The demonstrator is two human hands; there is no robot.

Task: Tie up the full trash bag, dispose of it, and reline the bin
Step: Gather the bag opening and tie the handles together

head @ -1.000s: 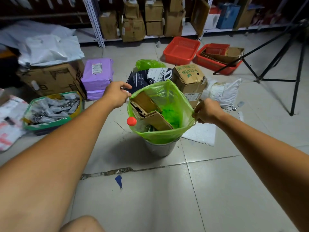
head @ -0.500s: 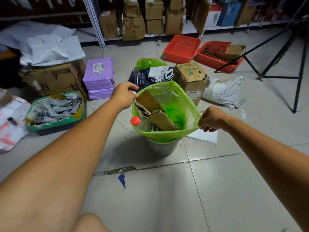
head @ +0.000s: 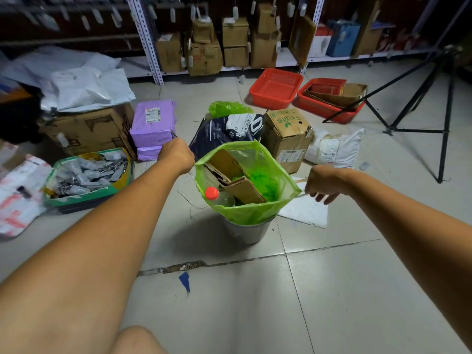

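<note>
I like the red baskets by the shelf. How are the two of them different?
The left red basket is empty; the right red basket holds flattened cardboard and a red box. The left one sits clear on the floor; a black tripod leg crosses in front of the right one. Both are red plastic, rectangular, and stand side by side on the tiles.

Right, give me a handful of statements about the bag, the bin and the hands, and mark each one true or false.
1. Both hands, left hand and right hand, pull the green trash bag at opposite edges. True.
2. The bag is already knotted shut. False: its mouth is wide open.
3. Cardboard and a red-capped bottle lie inside the bag. True.
4. The bag lies on the floor beside the bin. False: it sits in the metal bin.
</note>
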